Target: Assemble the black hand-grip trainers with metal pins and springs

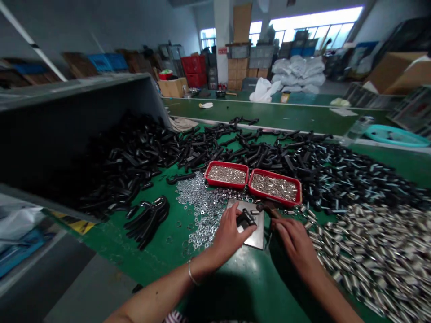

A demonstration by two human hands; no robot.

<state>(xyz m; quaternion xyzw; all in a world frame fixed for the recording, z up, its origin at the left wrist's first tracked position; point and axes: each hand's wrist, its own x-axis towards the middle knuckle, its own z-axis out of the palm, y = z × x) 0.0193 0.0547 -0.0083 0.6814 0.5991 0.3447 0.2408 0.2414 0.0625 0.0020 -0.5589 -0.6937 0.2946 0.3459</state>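
A flat metal plate (pixel 256 240) lies on the green table in front of me. My left hand (pixel 230 229) holds a small black part (pixel 247 219) on it, thumb on the near side and fingers on the far side. My right hand (pixel 291 235) is closed round the handle of a hammer (pixel 270 209), whose head is over the plate's right edge, beside a small silver cylinder at the black part's end. Two red trays (pixel 227 185) of small metal pieces stand just beyond the plate. Silver nuts (pixel 202 224) are scattered left of it.
Black parts (pixel 141 152) spill from a grey bin (pixel 155 96) at the left. A bundle of black pieces (pixel 151 220) lies nearer. Silver cylinders (pixel 377 251) and black parts with pins (pixel 350 175) are heaped at the right. A teal tray (pixel 397 136) sits farther back.
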